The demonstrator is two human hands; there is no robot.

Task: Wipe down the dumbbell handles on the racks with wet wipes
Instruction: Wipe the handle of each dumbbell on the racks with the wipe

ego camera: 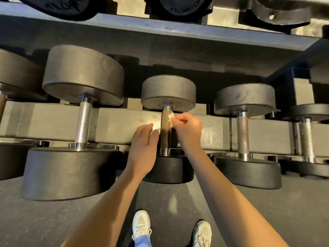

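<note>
On the lower tier of the rack, across its grey rail (115, 122), dead centre: the dumbbell (169, 91), brownish knurled handle (165, 134) running toward the camera. Near head mostly hidden behind the left wrist and both forearms. High on the handle, just under the far head, a crumpled white wet wipe (170, 117), pinched against the metal by the curled fingertips and thumb of the right hand (188, 129); much of the wipe tucked out of sight inside that pinch. Left hand (144, 147) released, fingers straight and together, just beside the handle's left side, grasping nothing; contact with the handle impossible to judge. Pale patch at those fingertips: wipe, nail or glare, hard to say.

Larger dumbbell (83, 120) to the left, two more to the right, the farthest clipped by the frame edge, like another at far left. On the upper shelf (160, 27), only the lower parts of three black heads in view. Raised lettering (186, 9) on the middle one, readable as "TECHNOGYM"; on the left one just "TECHN", blurred, then cropped. At the bottom, two white shoes (141, 225) on the speckled dark floor (267, 211), heels cut off by the lower edge.
</note>
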